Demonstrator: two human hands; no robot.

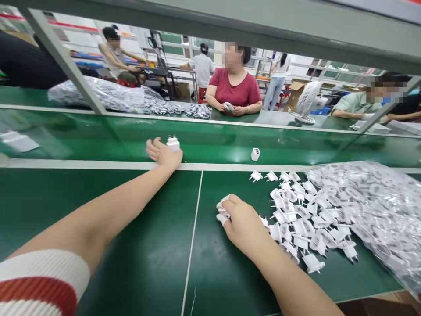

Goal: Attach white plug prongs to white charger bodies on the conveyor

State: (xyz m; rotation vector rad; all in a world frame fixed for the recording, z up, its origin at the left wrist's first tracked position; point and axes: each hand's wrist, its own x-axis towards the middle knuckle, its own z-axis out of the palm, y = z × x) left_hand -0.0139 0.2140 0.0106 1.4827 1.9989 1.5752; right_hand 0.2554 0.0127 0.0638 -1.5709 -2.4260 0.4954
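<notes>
Near on the green tabletop [148,263], the right hand [241,221] curls over loose white plug inserts [302,219], fingers together. Farther left, the left hand [162,153] pinches a white charger [173,143] by its smooth sides at the conveyor belt [213,142]; it looks light, rigid, slippery.

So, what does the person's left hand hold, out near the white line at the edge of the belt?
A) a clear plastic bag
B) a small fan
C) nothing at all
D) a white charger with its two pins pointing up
D: the left hand grips a white charger with its pins up, while the right hand rests by the pile of plugs.
</notes>
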